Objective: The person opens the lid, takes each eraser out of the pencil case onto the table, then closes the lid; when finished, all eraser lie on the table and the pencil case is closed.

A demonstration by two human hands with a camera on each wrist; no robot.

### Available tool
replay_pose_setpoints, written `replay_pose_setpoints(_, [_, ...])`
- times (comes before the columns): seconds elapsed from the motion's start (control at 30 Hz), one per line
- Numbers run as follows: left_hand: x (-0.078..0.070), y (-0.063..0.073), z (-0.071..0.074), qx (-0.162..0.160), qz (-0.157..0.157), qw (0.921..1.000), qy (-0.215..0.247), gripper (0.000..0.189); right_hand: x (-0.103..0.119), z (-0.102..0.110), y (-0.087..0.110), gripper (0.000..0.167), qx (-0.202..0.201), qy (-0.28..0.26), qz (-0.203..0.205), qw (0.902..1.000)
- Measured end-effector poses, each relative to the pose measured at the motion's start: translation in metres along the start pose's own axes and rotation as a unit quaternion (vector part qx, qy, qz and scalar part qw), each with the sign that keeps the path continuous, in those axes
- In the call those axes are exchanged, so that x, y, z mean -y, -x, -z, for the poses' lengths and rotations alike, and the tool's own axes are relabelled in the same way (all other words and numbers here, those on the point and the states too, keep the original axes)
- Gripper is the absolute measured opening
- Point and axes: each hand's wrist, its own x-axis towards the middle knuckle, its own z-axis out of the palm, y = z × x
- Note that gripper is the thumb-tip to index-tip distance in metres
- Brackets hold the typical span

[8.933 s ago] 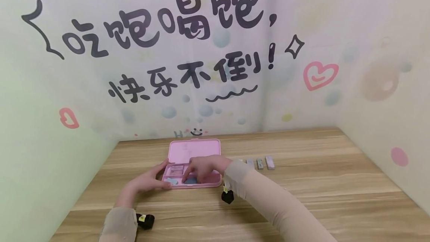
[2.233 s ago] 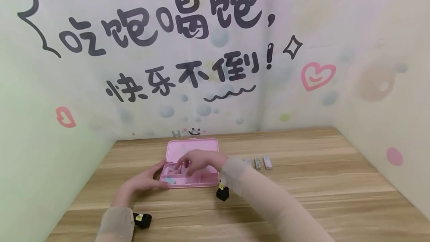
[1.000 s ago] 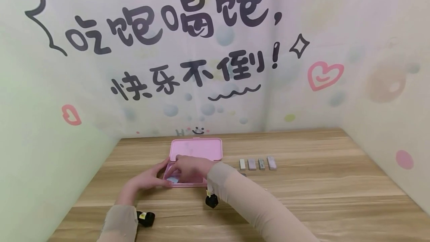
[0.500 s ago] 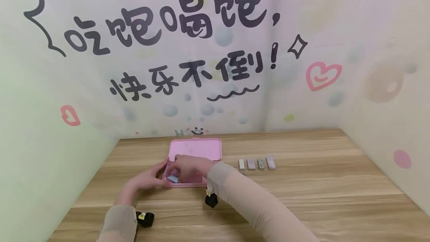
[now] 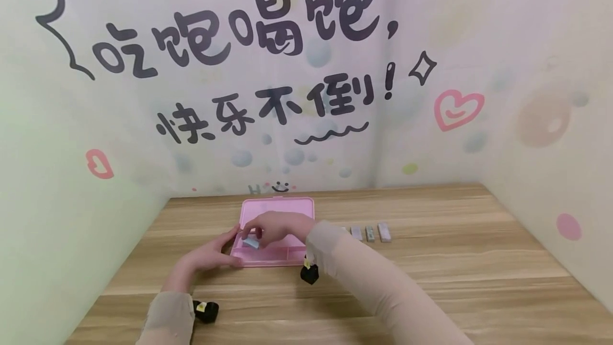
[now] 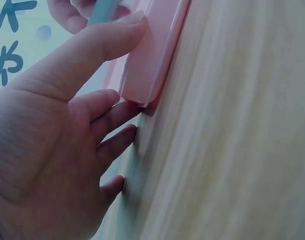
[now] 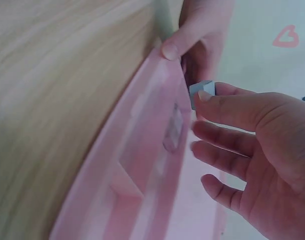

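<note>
A pink pencil case [image 5: 278, 264] lies with its lid up on the wooden table, divided inside into compartments. My left hand [image 5: 210, 254] holds its left end, thumb over the front rim and fingers along the outer side; the left wrist view shows that thumb [image 6: 125, 37] on the edge. Above the case's left part my right hand [image 5: 278, 226] pinches a small light blue block, apparently an eraser [image 5: 251, 242]. In the right wrist view the eraser [image 7: 201, 90] is between thumb and forefinger, with the other fingers spread loosely. A clear item [image 7: 173, 130] lies inside the case.
To the right of the case stands a row of small eraser-like blocks, among them a pale purple one [image 5: 384, 232] and a grey patterned one [image 5: 370, 233]. My right sleeve [image 5: 378, 276] partly covers the row's left end. A printed cloth wall rises behind the table.
My right hand took the light blue eraser from the front left compartment and raised it. Earlier, a darker blue thing lay at the case's front middle; it no longer shows there. The left hand stayed.
</note>
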Motion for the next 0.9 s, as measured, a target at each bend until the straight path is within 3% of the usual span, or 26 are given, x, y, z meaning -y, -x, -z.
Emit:
replay_pose_setpoints(0.33, [-0.001,-0.003,0.0,0.003,0.01,0.9999,-0.001,0.105,-0.006,0.013,0.025,0.044,-0.001,-0.027,0.003,0.9996])
replay_pose_setpoints(0.9, [-0.007,0.001,-0.002,-0.002,0.013,0.9999,-0.006,0.106,-0.03,0.008,0.06,0.04,-0.039,-0.062,-0.015,0.9972])
